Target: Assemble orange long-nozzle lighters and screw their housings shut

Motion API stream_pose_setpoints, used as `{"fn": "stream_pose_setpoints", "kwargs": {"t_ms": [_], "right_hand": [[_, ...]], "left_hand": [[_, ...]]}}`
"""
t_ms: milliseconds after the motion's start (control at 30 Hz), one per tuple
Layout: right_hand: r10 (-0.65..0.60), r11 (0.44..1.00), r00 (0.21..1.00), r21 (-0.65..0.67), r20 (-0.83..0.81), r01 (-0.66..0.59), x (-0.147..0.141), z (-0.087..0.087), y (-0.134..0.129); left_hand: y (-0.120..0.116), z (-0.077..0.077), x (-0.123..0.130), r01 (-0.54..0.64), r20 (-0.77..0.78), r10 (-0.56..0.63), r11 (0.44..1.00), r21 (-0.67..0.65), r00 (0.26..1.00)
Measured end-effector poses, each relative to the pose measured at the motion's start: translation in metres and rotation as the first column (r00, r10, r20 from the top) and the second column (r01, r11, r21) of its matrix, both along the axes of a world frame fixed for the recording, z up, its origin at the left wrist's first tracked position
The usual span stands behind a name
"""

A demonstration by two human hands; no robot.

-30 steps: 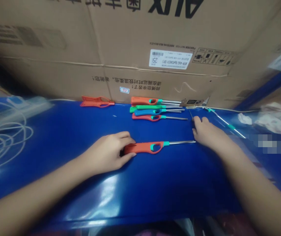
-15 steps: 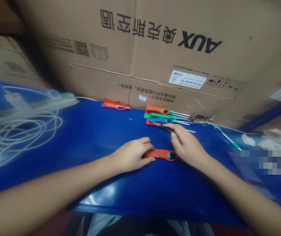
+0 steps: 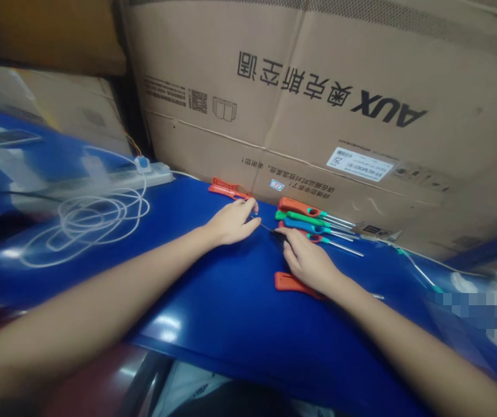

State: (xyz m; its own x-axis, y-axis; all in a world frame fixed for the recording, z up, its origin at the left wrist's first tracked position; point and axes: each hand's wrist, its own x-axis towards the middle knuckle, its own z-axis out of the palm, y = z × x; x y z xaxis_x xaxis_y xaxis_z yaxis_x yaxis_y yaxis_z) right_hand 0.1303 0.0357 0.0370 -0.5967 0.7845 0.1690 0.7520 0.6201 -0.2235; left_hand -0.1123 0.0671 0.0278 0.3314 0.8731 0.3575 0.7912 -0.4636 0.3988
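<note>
My right hand (image 3: 311, 258) grips a tool with a black handle (image 3: 278, 236) and a thin metal shaft, much like a small screwdriver. The shaft points left toward my left hand (image 3: 234, 222), whose thumb and fingers are apart close to its tip. A tiny shiny piece by those fingertips is too small to make out. Under my right hand and wrist lies an orange long-neck lighter (image 3: 294, 282), partly hidden. Just beyond my right hand, an orange lighter (image 3: 296, 205), a green lighter (image 3: 304, 218), a blue lighter (image 3: 298, 225) and a red lighter (image 3: 315, 238) lie side by side.
Orange-red lighter casings (image 3: 226, 188) lie by the large cardboard box (image 3: 292, 110) standing along the table's back. A coiled white cable (image 3: 96, 211) and a power strip (image 3: 157, 172) are left on the blue table (image 3: 214, 307). Crumpled white material (image 3: 463, 282) lies right.
My left hand has let go of the orange lighter and moved forward, toward the casings. My right hand has shifted left with the black-handled tool. The view has turned left.
</note>
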Motion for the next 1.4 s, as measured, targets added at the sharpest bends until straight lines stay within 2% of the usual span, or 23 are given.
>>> {"fn": "stream_pose_setpoints", "kwargs": {"t_ms": [200,433,700,1100,1400], "right_hand": [[-0.005,1.0,1.0,0.004,0.03,0.005,-0.003,0.002,0.001],[0.008,1.0,0.999,-0.005,0.036,-0.008,0.0,0.003,0.002],[0.026,0.999,0.999,-0.025,0.039,-0.025,0.011,0.005,-0.003],[0.035,0.999,0.999,-0.036,0.038,-0.034,0.003,0.004,0.003],[0.031,0.999,0.999,-0.045,0.045,-0.029,0.002,0.005,0.008]], "left_hand": [[-0.001,-0.003,0.002,0.026,-0.048,-0.029,0.998,-0.055,0.998],[0.003,-0.006,-0.001,0.005,-0.045,-0.01,0.994,-0.11,0.999],[0.004,-0.01,-0.001,0.045,0.068,-0.036,0.99,-0.137,0.997],[0.013,-0.022,0.0,0.065,0.245,-0.036,0.992,-0.109,0.969],[0.013,-0.024,0.0,0.082,0.305,-0.045,0.991,-0.11,0.951]]}}
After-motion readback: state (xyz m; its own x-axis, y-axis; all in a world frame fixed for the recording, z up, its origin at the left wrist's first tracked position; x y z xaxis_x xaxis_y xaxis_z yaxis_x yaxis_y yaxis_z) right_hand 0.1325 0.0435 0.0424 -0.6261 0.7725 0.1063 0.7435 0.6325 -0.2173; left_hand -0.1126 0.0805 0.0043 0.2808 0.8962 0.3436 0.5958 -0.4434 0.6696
